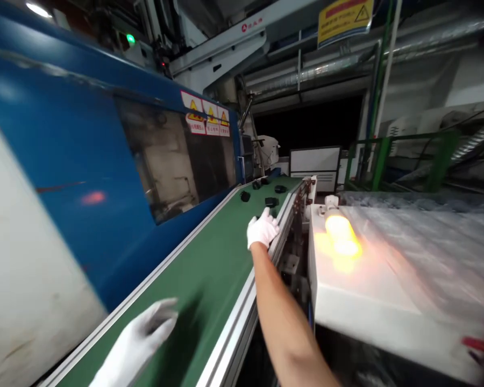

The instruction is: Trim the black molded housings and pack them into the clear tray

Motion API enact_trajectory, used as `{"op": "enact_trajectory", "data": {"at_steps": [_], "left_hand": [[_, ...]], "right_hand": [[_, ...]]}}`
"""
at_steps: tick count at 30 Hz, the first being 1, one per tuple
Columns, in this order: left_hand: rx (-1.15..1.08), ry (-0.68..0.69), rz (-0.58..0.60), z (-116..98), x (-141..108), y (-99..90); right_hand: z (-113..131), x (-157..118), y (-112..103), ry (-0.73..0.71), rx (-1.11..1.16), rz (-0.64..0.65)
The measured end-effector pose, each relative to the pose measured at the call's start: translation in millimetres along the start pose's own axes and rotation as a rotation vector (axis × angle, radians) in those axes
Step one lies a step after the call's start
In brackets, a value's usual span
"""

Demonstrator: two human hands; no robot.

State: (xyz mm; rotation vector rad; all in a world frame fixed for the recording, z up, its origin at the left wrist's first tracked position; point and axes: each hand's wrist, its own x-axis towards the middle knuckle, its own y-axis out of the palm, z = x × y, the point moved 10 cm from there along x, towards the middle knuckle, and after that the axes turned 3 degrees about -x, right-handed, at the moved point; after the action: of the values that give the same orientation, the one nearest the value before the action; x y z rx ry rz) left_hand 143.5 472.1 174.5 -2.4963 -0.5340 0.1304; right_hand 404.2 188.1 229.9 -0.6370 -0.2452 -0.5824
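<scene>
My right hand [263,229], in a white glove, reaches over the far part of a green conveyor belt [210,258]. Its fingers are spread, close to the belt's right rail. Just beyond the fingertips lies a small black part [271,202]; whether they touch it I cannot tell. More black parts rest farther along the belt, among them one at the left [245,196] and another at the right [280,189]. Lower in view, my left hand [145,333], also white-gloved and somewhat blurred, hovers above the belt with thumb and fingers apart, holding nothing.
A large blue machine [84,177] with a window runs along the belt's left side. To the right stands a white cabinet [363,290] with a glowing orange lamp [342,236] and clear plastic sheeting [435,242] on it. Metal rails [229,333] edge the belt.
</scene>
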Motion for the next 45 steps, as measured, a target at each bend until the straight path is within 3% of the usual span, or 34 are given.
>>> {"op": "enact_trajectory", "data": {"at_steps": [3, 6, 9, 11, 13, 15, 17, 20, 23, 26, 29, 32, 33, 35, 37, 39, 40, 42, 45], "left_hand": [[0.003, 0.206, 0.052, -58, 122, 49.2], [-0.014, 0.296, -0.042, -116, 238, 90.8], [-0.045, 0.319, -0.149, -169, 327, 128.9], [-0.071, 0.309, -0.187, -196, 367, 150.4], [-0.109, 0.307, -0.206, -217, 388, 165.7], [-0.169, 0.325, -0.200, -228, 392, 173.5], [-0.244, 0.347, -0.165, -227, 379, 172.7], [-0.351, 0.345, -0.066, -203, 329, 152.4], [-0.441, 0.280, 0.062, -155, 239, 112.8], [-0.514, 0.195, 0.115, -97, 117, 60.4], [-0.604, 0.100, 0.066, -43, -17, 9.7], [-0.828, -0.022, -0.016, 3, -142, -25.2], [-0.918, -0.074, -0.046, 17, -180, -32.5], [-1.065, -0.181, -0.141, 48, -251, -45.0], [-1.169, -0.264, -0.257, 77, -318, -56.0], [-1.251, -0.323, -0.377, 104, -384, -66.0], [-1.289, -0.357, -0.432, 117, -416, -70.1], [-1.364, -0.434, -0.520, 140, -476, -76.4], [-1.435, -0.513, -0.602, 164, -550, -88.7]], "right_hand": [[5, 3, 16, -0.054, -0.018, -0.003], [10, 9, 30, -0.104, -0.042, 0.018], [12, 15, 45, -0.122, -0.078, 0.061], [10, 19, 56, -0.121, -0.097, 0.091], [7, 22, 64, -0.125, -0.112, 0.114], [6, 24, 70, -0.140, -0.121, 0.133], [7, 23, 70, -0.154, -0.124, 0.147], [12, 14, 60, -0.170, -0.102, 0.144], [14, 1, 45, -0.170, -0.040, 0.158], [10, -11, 28, -0.133, 0.068, 0.213], [10, -29, 9, -0.064, 0.221, 0.280], [24, -84, -8, -0.019, 0.435, 0.403], [33, -117, -12, -0.033, 0.503, 0.499], [53, -212, -20, -0.064, 0.646, 0.831], [62, -346, -40, 0.010, 0.784, 1.345], [51, -483, -82, 0.234, 0.780, 1.807], [46, -541, -108, 0.312, 0.762, 1.978], [35, -634, -155, 0.380, 0.678, 2.220], [25, -728, -205, 0.373, 0.501, 2.458]]}}
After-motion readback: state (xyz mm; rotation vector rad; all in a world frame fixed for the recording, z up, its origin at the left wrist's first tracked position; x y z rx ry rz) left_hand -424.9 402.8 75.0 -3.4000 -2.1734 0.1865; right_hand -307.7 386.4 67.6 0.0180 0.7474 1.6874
